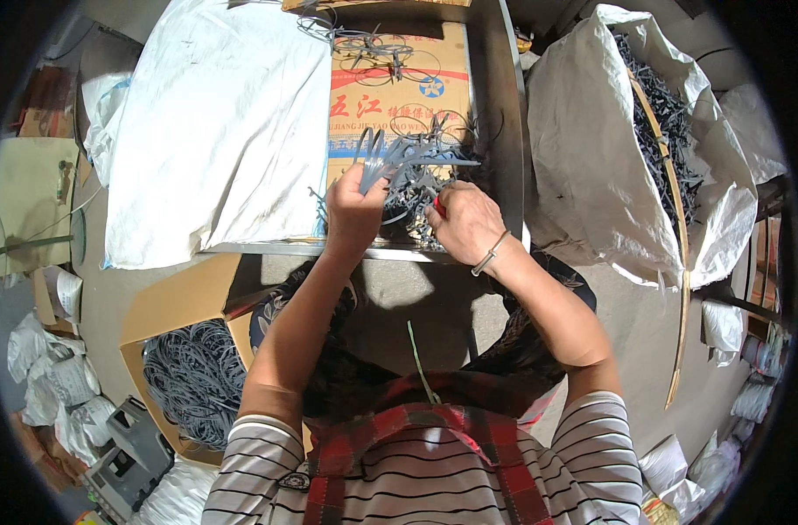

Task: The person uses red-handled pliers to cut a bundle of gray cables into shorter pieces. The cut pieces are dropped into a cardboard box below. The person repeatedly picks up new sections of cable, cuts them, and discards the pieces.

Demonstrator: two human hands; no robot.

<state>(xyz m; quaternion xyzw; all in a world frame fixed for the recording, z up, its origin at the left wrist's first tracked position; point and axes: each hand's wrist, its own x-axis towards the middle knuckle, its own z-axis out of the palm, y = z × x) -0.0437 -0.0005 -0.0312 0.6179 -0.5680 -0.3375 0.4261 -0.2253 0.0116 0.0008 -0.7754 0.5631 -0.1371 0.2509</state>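
My left hand (pixel 356 207) pinches a bundle of flat grey plastic or rubber strips (pixel 375 167), some of them looped, which fan out above the fingers. Close by on the right, my right hand (pixel 466 220) is closed around a small tool with a red handle (pixel 440 207); its working end is hidden. Beneath both hands lies a pile of dark trimmed scraps (pixel 412 190) on a printed cardboard sheet (pixel 399 92) at the table's near edge. More thin dark rings (pixel 394 59) rest towards the far side of the cardboard.
White woven sheeting (pixel 222 125) covers the table's left side. A metal rim (pixel 514 131) borders its right. At lower left, a cardboard box (pixel 176 295) holds coiled dark strips (pixel 192 384). On the right stands a white sack (pixel 569 131) of dark scraps, with a bamboo strip (pixel 674 190) across it.
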